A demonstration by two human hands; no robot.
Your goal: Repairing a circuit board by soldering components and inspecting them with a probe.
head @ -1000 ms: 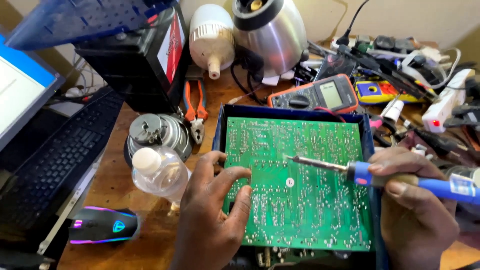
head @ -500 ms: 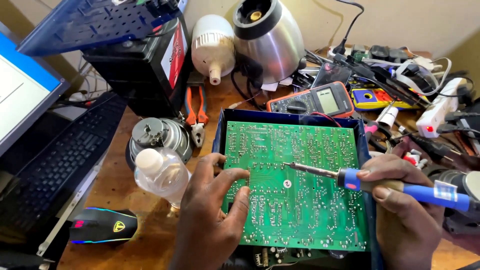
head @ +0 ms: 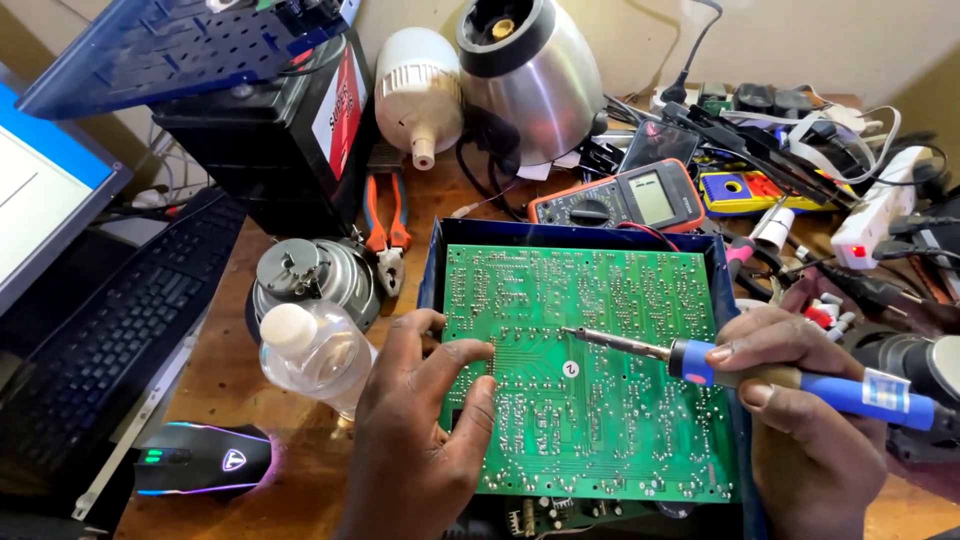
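A green circuit board [head: 600, 330] lies solder side up in a dark blue case [head: 432, 270] on the wooden bench. My left hand [head: 425, 440] rests on the board's left edge, thumb and fingers pressing it down. My right hand [head: 810, 430] grips a blue-handled soldering iron [head: 800, 380] like a pen. The iron's metal tip touches the board near its middle, beside a small white round mark.
An orange multimeter [head: 625, 198] lies behind the case. A clear plastic bottle [head: 315, 350], a round metal part [head: 310, 275] and orange pliers [head: 385, 225] sit to the left. A black keyboard [head: 110, 340], lit mouse [head: 205, 460] and black battery [head: 270, 130] stand further left. Tangled cables fill the right.
The view has shifted slightly. The iron's tip has moved a little left and down over the board's middle. My left hand stays on the board's left edge.
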